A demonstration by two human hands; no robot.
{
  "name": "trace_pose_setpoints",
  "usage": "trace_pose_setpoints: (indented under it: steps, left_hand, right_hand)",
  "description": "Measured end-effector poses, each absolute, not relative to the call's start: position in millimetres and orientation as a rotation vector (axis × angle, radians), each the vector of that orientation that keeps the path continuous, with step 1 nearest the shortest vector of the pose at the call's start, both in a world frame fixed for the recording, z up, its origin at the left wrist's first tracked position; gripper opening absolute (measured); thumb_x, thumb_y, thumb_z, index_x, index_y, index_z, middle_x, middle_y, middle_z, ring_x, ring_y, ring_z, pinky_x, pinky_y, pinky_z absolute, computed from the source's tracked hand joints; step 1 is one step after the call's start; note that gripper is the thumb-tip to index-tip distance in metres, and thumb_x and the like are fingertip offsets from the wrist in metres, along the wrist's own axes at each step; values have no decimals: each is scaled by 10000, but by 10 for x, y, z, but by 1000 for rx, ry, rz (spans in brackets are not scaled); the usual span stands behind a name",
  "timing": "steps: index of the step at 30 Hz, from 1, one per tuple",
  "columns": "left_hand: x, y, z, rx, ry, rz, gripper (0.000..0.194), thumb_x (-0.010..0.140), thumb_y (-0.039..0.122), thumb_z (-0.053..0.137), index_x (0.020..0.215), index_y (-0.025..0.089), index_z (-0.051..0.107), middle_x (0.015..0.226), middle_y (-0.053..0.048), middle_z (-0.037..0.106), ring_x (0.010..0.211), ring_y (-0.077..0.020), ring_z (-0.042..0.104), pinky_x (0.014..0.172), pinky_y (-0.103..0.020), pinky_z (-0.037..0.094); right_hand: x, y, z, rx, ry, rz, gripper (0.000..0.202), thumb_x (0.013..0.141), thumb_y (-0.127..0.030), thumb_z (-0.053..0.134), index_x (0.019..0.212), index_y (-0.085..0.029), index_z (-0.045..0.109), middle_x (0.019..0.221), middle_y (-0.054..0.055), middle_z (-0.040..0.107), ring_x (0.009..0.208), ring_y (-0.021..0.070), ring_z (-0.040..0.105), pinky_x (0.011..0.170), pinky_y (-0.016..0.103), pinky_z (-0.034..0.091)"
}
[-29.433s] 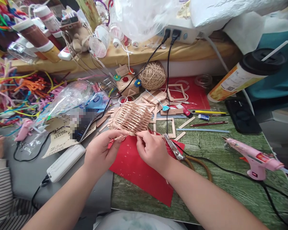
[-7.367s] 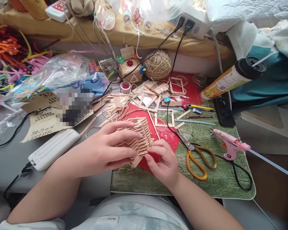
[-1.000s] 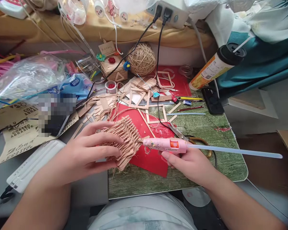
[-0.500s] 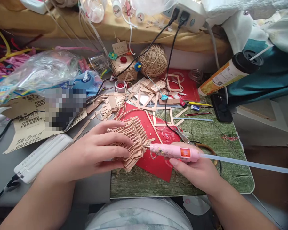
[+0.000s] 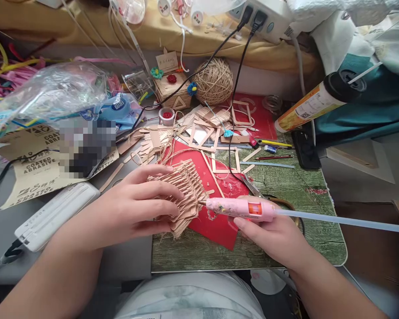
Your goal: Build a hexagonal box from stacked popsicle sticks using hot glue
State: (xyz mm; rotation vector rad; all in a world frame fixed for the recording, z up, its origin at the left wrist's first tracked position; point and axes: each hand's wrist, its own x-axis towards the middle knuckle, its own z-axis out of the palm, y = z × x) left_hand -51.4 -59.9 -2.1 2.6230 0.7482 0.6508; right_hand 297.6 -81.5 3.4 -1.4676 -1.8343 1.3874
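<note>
My left hand (image 5: 142, 204) is wrapped over a box of stacked craft sticks (image 5: 188, 195), which tilts above the table's front part. My right hand (image 5: 266, 235) grips a pink hot glue gun (image 5: 239, 208) from below. A long translucent glue stick (image 5: 339, 223) runs out of the gun's back end to the right. The gun's metal nozzle meets the right side of the stick box; whether fresh glue is there I cannot make out. Under both lies a red sheet (image 5: 216, 230) on a green wood-patterned board (image 5: 176, 261).
Behind the hands lie loose craft sticks and stick frames (image 5: 226, 160), scissors (image 5: 251, 185) and a twine ball (image 5: 214, 82). A lidded drink cup (image 5: 312, 106) leans at the right near a phone (image 5: 306, 149). Black cords hang from a power strip (image 5: 279, 17). A white power adapter (image 5: 58, 217) sits left.
The view has shifted slightly. My left hand still holds the stick box, and the glue gun's nozzle stays against its right side, with only a very small movement of the gun.
</note>
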Motion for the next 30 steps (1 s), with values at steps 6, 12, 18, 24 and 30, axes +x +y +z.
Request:
trace_pose_setpoints:
  steps: [6, 12, 18, 24, 30]
  left_hand:
    - [-524, -588, -32, 2629, 724, 664, 281, 953, 271, 787, 1207, 258, 669, 1276, -42, 753, 1340, -212, 604, 1327, -440, 355]
    - [-542, -598, -31, 2608, 793, 626, 248, 963, 286, 764, 1192, 310, 670, 1257, 0, 763, 1295, -211, 649, 1321, -458, 385]
    - [-542, -591, -55, 2599, 787, 637, 294, 939, 283, 790, 1206, 320, 674, 1264, 1, 761, 1339, -225, 627, 1321, -454, 385]
    - [-542, -585, -35, 2574, 764, 621, 324, 919, 286, 808, 1215, 315, 681, 1284, -3, 751, 1297, -225, 646, 1319, -456, 387]
    - [-512, -608, 15, 2542, 780, 591, 310, 952, 176, 693, 1231, 308, 674, 1293, -10, 750, 1270, -210, 659, 1327, -468, 369]
  right_hand:
    - [2935, -758, 121, -1497, -1851, 1463, 249, 946, -419, 733, 1115, -285, 857, 986, 75, 825, 1027, 348, 766, 878, 422, 637]
    - [2970, -767, 104, -1572, -1808, 1426, 283, 966, -400, 704, 1159, -251, 849, 895, 72, 813, 919, 318, 772, 811, 401, 636]
    - [2938, -736, 94, -1455, -1765, 1608, 368, 1016, -407, 649, 1323, -276, 803, 1244, 74, 813, 1148, 332, 760, 1005, 438, 624]
    - [2906, -721, 84, -1329, -1752, 1712, 365, 1047, -390, 611, 1364, -321, 778, 1445, 34, 735, 1339, 331, 687, 1182, 479, 536]
    - [2980, -775, 15, -1484, -1797, 1555, 331, 981, -379, 687, 1257, -268, 832, 1150, 72, 837, 1197, 361, 745, 996, 438, 638]
